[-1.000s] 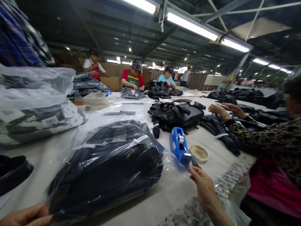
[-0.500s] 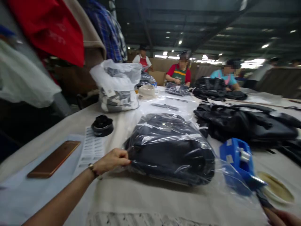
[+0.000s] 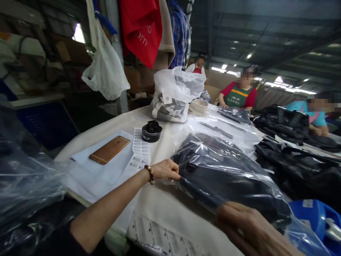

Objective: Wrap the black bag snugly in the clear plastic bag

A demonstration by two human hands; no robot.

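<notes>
A dark folded bag sealed in a clear plastic bag (image 3: pixel 226 174) lies on the cloth-covered table (image 3: pixel 170 209) in front of me. My left hand (image 3: pixel 166 170) pinches the plastic at the package's left end, fingers closed on it. My right hand (image 3: pixel 250 227) rests on the package's near right end, close to the camera and blurred; its fingers lie over the plastic. A blue tape dispenser (image 3: pixel 317 222) sits just right of that hand.
A gold phone (image 3: pixel 109 149) lies on white paper beside barcode label sheets (image 3: pixel 138 151) and a black tape roll (image 3: pixel 151 131). A white plastic sack of packed goods (image 3: pixel 174 96) stands behind. Black bags (image 3: pixel 295 167) pile at right. Seated workers line the far side. Clothes hang overhead.
My view has swung left. My left hand stays pinched on the package's left end, and my right hand has left the tape dispenser and come onto the package's near end.
</notes>
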